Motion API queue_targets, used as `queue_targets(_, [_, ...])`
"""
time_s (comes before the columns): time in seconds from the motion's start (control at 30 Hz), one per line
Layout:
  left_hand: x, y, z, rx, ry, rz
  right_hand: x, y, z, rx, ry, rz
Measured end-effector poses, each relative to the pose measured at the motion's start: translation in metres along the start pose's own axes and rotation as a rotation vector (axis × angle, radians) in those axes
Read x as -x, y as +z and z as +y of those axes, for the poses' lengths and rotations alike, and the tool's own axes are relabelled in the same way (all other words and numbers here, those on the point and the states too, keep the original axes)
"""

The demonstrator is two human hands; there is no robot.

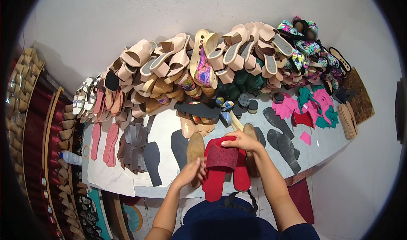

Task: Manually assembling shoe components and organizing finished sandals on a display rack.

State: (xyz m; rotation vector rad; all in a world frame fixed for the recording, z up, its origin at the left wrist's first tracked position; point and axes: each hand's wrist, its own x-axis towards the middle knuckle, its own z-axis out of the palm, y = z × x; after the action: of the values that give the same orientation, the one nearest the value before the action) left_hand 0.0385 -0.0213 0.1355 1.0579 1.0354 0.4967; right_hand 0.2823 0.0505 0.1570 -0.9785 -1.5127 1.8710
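A red slide slipper [216, 182] with a dark red textured strap [222, 157] is held over the table's front edge. My right hand [242, 141] grips its toe end, thumb on top near the strap. My left hand [191, 173] is at the strap's left side, fingers apart and slightly blurred; I cannot tell whether they touch it. More red soles [242, 174] show behind the slipper, partly hidden by it. A brown shoe last [195, 146] stands left of the slipper, and another last [250, 132] is partly behind my right hand.
Beige heeled sandals [235, 49] are piled along the wall. Dark sole pieces [153, 161] and pink insoles [111, 144] lie on the left of the white table [110, 178]. Pink and green cut pieces [286, 106] lie right. Racks of shoe lasts [65, 134] stand left.
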Motion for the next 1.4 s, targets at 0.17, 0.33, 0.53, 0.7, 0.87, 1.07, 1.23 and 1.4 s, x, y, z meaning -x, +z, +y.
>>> queue_targets(0.17, [-0.037,-0.009,0.013,0.086,0.324,0.313,-0.027,0.015,0.017,-0.044,0.042,-0.036])
queue_targets(0.33, [-0.048,-0.025,0.013,-0.034,0.32,0.34,-0.044,0.016,0.035,0.107,0.043,-0.026])
queue_targets(0.53, [-0.047,-0.037,0.007,-0.128,0.295,0.368,-0.052,0.021,0.032,0.119,0.097,-0.059])
queue_targets(0.7, [-0.042,-0.035,0.016,-0.001,0.269,0.317,-0.048,0.024,0.024,0.202,0.002,-0.072])
queue_targets(0.87, [-0.038,-0.045,0.028,-0.062,0.266,0.244,-0.044,0.038,0.016,0.287,-0.202,0.062])
queue_targets(1.07, [-0.032,-0.046,0.03,0.002,0.232,0.198,-0.043,0.045,0.011,0.326,-0.241,0.1])
queue_targets(1.23, [-0.03,-0.049,0.026,-0.169,0.346,0.152,-0.043,0.043,0.015,0.313,-0.216,0.067])
queue_targets(1.4, [-0.034,-0.048,0.014,0.067,0.163,0.118,-0.044,0.044,0.014,0.292,-0.219,-0.02])
